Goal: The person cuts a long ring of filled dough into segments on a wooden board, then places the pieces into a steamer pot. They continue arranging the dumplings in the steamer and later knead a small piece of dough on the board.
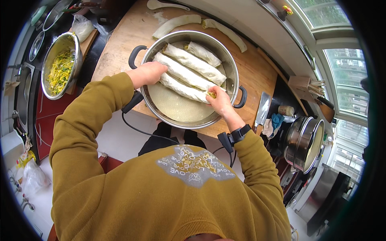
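Observation:
A round steel steamer pot [193, 126] with black side handles stands before me, lined with a pale mesh cloth [175, 105]. Several long filled dough rolls lie side by side in its far part. My left hand [150, 73] is at the left end of the nearest dough roll [184, 90], its fingers curled and partly hiding that end. At the roll's right end, where yellow filling shows, my right hand [219, 101] grips with thumb and fingers. Just behind lie a second roll [187, 72], a third roll [196, 64] and a shorter roll [204, 54].
Behind the pot, two more dough rolls [176, 24] [226, 33] and a white spoon [164, 4] lie on the wooden board [117, 45]. A cleaver [263, 105] rests at right. Leftward stands a steel bowl [44, 72] of shredded yellow filling. Another steamer [297, 141] is far right.

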The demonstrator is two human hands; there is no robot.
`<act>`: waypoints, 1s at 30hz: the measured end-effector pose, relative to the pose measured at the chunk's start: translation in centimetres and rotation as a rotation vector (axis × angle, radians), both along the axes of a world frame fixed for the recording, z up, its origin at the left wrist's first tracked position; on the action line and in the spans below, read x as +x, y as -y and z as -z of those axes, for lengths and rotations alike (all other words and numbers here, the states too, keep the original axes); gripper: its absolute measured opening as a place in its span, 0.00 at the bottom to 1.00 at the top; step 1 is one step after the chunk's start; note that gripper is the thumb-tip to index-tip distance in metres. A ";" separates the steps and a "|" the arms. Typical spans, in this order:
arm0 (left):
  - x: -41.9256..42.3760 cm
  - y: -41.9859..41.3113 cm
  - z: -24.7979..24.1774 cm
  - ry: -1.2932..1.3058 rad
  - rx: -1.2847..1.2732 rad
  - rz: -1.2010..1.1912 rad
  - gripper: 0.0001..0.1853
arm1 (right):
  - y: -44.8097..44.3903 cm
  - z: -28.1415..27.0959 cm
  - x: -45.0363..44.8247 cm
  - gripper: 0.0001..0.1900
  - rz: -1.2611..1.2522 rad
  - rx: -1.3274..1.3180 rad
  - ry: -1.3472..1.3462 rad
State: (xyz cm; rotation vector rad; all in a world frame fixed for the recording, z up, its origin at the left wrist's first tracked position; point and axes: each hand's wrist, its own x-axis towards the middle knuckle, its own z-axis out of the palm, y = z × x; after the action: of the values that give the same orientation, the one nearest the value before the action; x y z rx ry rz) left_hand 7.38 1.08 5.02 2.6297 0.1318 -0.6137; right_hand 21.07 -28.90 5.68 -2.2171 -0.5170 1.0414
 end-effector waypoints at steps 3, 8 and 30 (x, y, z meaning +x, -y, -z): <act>-0.3 0.5 0.4 -0.002 0.115 0.055 0.12 | 0.2 0.6 0.0 0.16 -0.238 -0.080 0.321; -1.1 1.1 0.6 0.115 0.235 0.083 0.10 | 0.5 1.0 -0.2 0.16 -0.399 -0.127 0.478; -0.8 7.4 0.4 0.408 0.194 0.255 0.15 | -0.2 -0.9 -1.2 0.22 -0.707 -0.165 0.670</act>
State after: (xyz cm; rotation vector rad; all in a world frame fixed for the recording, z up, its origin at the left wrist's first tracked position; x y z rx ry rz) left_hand 6.62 -6.34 4.66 2.9236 -0.2840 -0.1346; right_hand 19.91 -28.73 6.58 -2.5740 -1.6448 0.6212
